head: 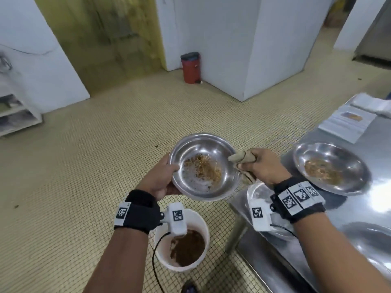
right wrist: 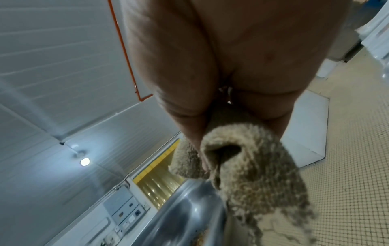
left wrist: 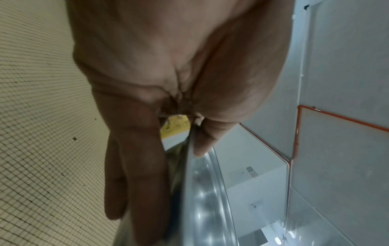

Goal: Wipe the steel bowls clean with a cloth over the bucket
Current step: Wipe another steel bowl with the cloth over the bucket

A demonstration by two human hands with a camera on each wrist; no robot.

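Right now your left hand [head: 157, 180] is gripping the steel bowl [head: 204, 166] by its near-left rim, thumb inside, fingers [left wrist: 134, 166] flat under it. You're holding it tilted, above and just beyond the white bucket [head: 184, 242] on the floor; brown crumbs are sitting in the bowl's bottom. Your right hand [head: 262, 168] is clutching the beige cloth [head: 243, 158], fingers curled round it, w/ the bunched end touching the bowl's right rim. A 2nd dirty bowl [head: 331, 168] is sitting on the steel bench [head: 359, 208] at your right, near the edge.
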